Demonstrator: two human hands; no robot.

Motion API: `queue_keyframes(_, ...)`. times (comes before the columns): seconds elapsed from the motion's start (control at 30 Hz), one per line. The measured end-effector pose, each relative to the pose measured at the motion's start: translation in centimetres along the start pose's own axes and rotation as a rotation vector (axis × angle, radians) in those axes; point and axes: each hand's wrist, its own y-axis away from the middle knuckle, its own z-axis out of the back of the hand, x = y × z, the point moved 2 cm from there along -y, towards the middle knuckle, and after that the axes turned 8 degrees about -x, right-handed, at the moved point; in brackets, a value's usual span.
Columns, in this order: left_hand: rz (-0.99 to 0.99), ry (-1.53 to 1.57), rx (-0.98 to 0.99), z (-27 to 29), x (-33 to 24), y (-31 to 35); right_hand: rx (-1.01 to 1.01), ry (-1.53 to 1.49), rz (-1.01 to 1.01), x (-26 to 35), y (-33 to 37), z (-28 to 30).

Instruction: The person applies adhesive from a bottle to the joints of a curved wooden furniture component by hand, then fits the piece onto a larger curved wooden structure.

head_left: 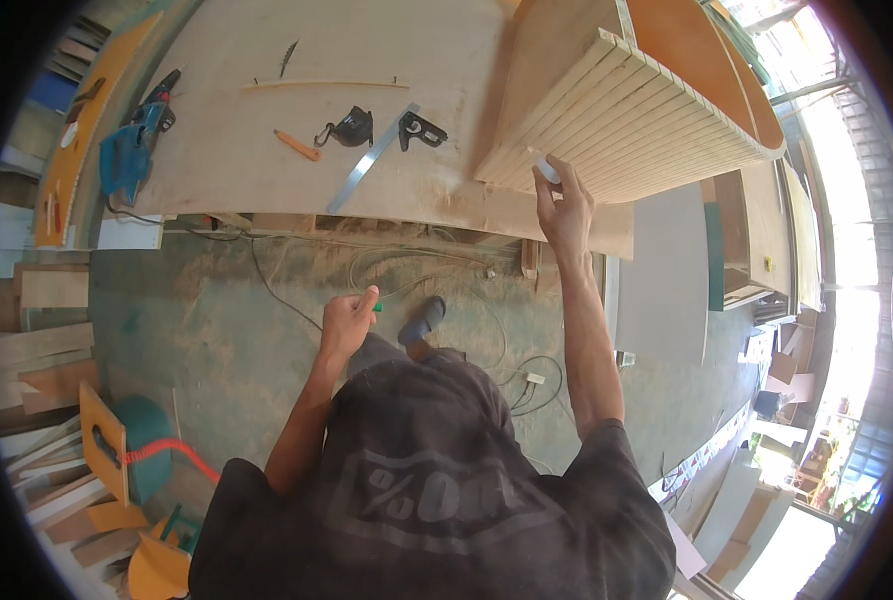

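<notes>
My right hand (569,212) is closed round a small white bottle (547,171) with a narrow tip. That tip points at the lower left part of a slatted wooden panel (632,115), the front of a curved wooden piece standing on the workbench (437,60). Whether the tip touches the slats I cannot tell. My left hand (348,324) hangs low in front of the bench, its fingers closed on a small green object (378,307), mostly hidden by the thumb.
On the bench lie a combination square (377,155), a black tape measure (354,127), an orange-handled tool (298,145) and a thin wooden strip (327,84). A blue power tool (132,155) sits at the left. Cables (277,280) run across the floor.
</notes>
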Motion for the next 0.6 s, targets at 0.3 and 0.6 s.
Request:
queue_keyframes(0.3, 0.023, -0.024, 0.000, -0.2, 0.9, 0.0, 0.047, 0.035, 0.081, -0.5, -0.5, 0.4)
queue_keyframes(0.6, 0.025, 0.017, -0.016, -0.7, 0.1, -0.9, 0.000, -0.058, -0.093, -1.2, 0.1, 0.8)
